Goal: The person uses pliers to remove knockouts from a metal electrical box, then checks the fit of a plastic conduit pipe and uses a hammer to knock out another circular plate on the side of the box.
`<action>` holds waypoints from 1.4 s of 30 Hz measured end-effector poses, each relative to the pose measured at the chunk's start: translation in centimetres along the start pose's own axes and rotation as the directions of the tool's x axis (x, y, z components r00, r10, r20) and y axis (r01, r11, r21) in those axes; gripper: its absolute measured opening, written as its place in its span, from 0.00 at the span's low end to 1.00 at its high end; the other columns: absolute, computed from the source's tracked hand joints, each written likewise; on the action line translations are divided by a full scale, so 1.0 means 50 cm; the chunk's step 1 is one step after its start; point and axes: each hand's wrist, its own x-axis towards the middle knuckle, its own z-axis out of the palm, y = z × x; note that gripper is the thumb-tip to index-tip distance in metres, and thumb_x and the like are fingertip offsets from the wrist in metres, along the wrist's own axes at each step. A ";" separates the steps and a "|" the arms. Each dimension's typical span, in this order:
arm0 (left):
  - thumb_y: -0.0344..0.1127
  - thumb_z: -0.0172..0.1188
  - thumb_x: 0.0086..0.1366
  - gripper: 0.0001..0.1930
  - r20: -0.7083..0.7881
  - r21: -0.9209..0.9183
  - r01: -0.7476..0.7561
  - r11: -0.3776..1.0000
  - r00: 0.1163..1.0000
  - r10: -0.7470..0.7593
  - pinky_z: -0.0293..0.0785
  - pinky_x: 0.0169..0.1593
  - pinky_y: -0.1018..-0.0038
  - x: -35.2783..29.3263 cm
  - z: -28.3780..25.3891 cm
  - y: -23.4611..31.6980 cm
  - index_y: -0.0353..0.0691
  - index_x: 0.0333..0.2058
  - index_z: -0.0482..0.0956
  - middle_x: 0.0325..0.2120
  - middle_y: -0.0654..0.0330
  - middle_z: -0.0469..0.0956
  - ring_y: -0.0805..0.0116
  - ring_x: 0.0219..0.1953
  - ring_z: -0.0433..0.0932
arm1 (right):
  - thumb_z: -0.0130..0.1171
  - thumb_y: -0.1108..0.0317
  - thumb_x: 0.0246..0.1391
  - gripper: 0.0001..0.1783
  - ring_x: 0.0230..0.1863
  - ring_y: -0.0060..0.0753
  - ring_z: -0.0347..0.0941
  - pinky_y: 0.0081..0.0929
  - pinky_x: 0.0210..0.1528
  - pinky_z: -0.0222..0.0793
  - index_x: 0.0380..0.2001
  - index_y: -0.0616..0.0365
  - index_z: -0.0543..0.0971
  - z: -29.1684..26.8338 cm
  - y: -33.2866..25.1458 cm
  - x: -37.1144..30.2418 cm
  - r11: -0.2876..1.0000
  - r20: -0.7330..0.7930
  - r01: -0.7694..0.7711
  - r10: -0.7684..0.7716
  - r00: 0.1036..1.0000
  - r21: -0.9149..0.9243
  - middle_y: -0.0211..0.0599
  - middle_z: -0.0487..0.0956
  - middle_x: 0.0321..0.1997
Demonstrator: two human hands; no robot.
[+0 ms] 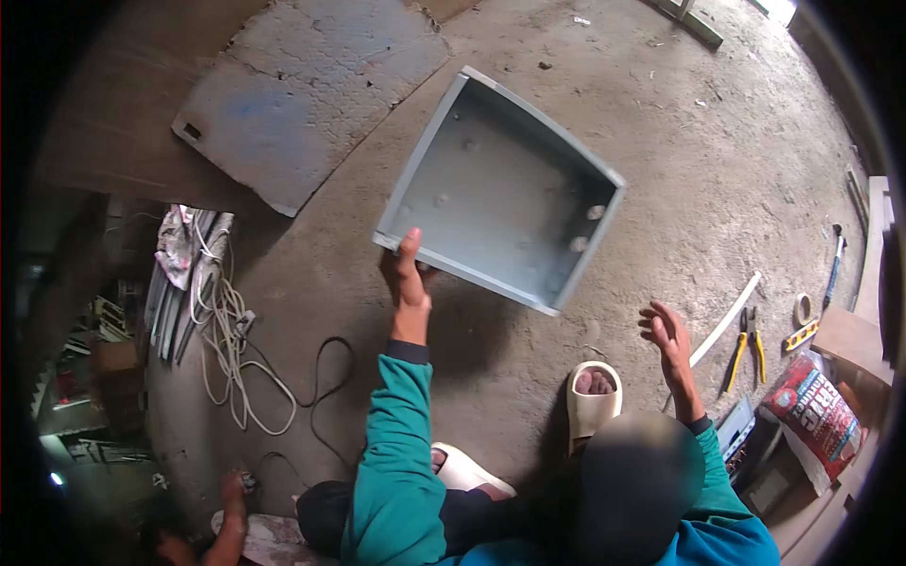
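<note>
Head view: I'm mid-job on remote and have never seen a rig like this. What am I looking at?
There's no machine: a person works bare-handed, in teal sleeves. This single picture looks down from a wide fisheye camera on their head, so straight edges bend. The left hand grips the rim of an open grey box, thumb over its edge. The right hand is apart from it, empty, fingers spread. On the concrete floor lie yellow-handled pliers to the right and pale cable to the left. The bare arm at lower left is another person's.
</note>
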 end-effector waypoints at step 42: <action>0.48 0.50 0.70 0.21 -0.345 0.763 0.640 0.091 0.285 0.894 0.73 0.54 0.63 -0.346 -0.865 1.109 0.45 0.55 0.77 0.53 0.58 0.79 0.60 0.53 0.78 | 0.75 0.50 0.25 0.45 0.41 0.55 0.78 0.45 0.42 0.76 0.51 0.62 0.75 0.113 -0.491 0.313 0.219 0.637 0.785 -0.480 0.604 -0.579 0.49 0.79 0.39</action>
